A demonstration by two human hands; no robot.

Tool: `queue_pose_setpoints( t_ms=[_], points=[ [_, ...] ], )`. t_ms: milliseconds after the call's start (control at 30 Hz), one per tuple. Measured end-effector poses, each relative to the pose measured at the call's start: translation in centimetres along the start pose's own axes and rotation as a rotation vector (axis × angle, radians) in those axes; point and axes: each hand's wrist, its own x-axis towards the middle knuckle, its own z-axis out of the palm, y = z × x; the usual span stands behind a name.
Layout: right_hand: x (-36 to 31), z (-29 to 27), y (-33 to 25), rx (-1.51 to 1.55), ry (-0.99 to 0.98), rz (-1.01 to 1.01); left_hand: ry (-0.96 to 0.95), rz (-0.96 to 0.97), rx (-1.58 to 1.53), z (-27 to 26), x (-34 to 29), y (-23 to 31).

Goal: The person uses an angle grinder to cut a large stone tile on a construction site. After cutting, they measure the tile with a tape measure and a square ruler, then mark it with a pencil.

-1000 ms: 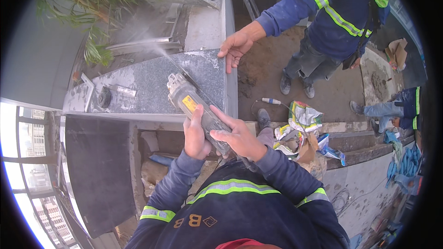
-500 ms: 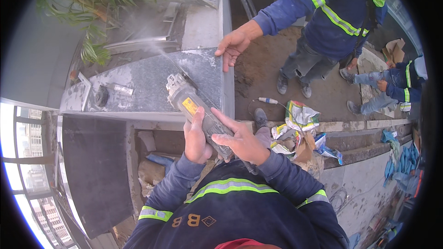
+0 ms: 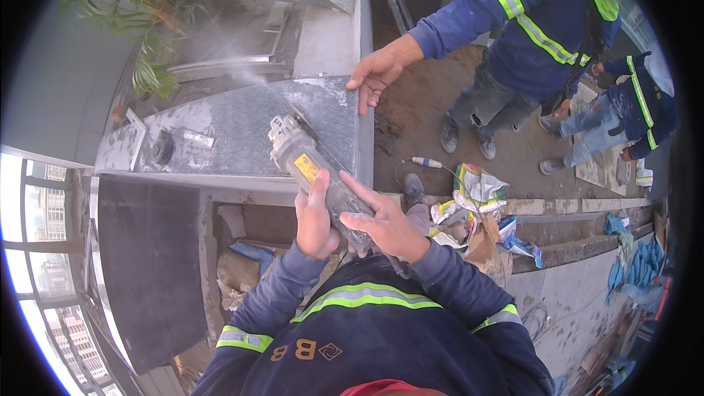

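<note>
Both of my hands are wrapped round a dusty grey angle grinder with a yellow label. My left hand grips its body from the left, and my right hand closes over the rear of the body. The thin disc stands on edge at a speckled grey stone slab, and pale dust streams away from it toward the far left. A co-worker's hand rests on the slab's far right corner. On the slab's left part lie an angled metal strip, a dark round piece and a small clear bottle-like thing.
Palm fronds hang over the far left. The co-worker stands at the right; another person is beyond. Torn bags and a cable connector lie right of me. A dark panel stands at left.
The grinder stays at the slab with dust still flying, its position nearly the same. At the far right, the other person has straightened up somewhat. My view has shifted slightly.
</note>
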Motion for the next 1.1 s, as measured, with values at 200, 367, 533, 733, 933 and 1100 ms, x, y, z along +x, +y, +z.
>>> queue_pose_setpoints(
  t_ms=[200,367,533,733,933,1100],
  points=[
    [1.5,-0.1,0.7,0.018,0.008,-0.001,-0.009,0.019,0.008,-1.1,1.6,-0.2],
    [2.0,0.0,0.0,0.056,0.010,0.031,-0.010,-0.002,-0.001,-1.4,2.3,0.0],
    [0.8,0.3,-0.6,0.003,0.010,0.026,0.001,0.003,0.004,-0.6,1.1,0.2],
    [-1.8,0.4,-0.8,0.016,0.040,-0.034,-0.011,-0.037,0.008,0.7,-1.7,0.1],
    [-2.2,0.5,-0.9,0.054,0.002,0.020,-0.028,-0.030,0.003,0.3,-1.9,-0.3],
    [-0.5,-0.2,0.7,-0.005,0.008,-0.047,0.001,0.031,0.028,-0.3,0.0,-0.9]
  ],
)
